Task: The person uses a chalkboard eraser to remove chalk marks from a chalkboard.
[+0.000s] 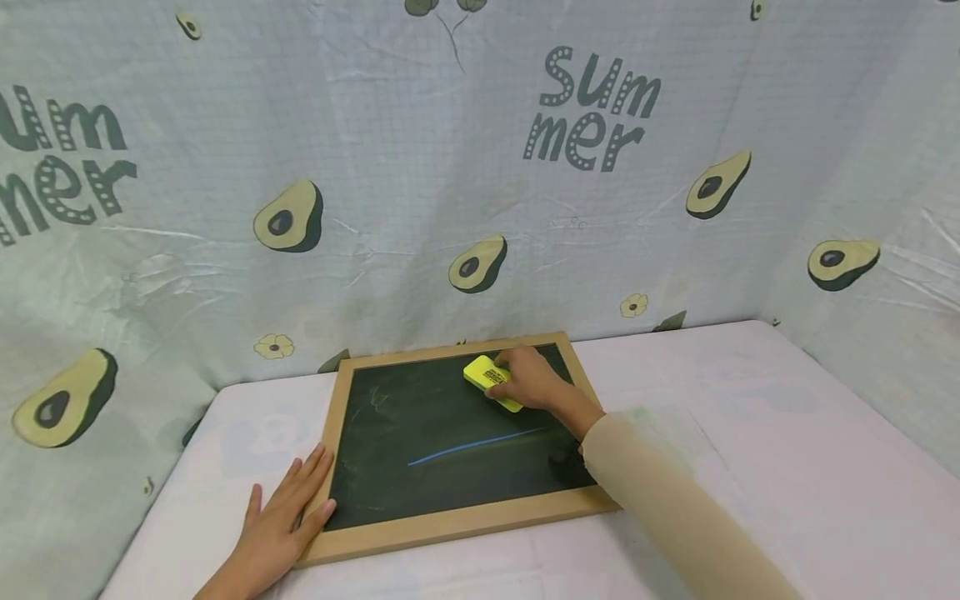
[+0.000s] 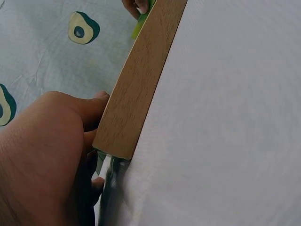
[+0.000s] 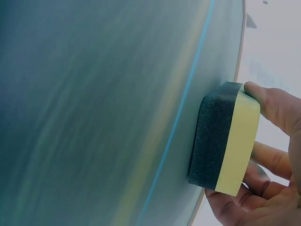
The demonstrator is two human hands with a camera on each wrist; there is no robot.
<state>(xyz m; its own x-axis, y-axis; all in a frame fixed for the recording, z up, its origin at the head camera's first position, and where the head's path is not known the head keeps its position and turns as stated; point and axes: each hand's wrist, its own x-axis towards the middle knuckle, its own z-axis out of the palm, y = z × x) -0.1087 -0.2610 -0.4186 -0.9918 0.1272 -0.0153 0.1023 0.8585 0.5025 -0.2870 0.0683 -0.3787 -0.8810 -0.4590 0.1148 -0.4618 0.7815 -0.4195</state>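
A chalkboard (image 1: 405,421) in a light wooden frame lies on the white-covered table. My right hand (image 1: 531,379) grips a yellow eraser (image 1: 483,369) over the board's upper right part. In the right wrist view, the eraser's dark felt side (image 3: 211,136) faces the board, with thumb and fingers around its yellow back. One blue chalk line (image 1: 476,446) crosses the board below the eraser, and a faint yellowish smear (image 3: 155,127) runs beside it. My left hand (image 1: 273,525) rests at the frame's lower left corner, fingers extended along the left edge and thumb touching the wood.
Behind the board hangs a pale cloth (image 1: 390,167) printed with avocados and lettering, reaching down to the table's back edge. The white tabletop (image 1: 720,433) extends to the right of the frame. A dark smudge (image 1: 566,467) shows near the board's lower right.
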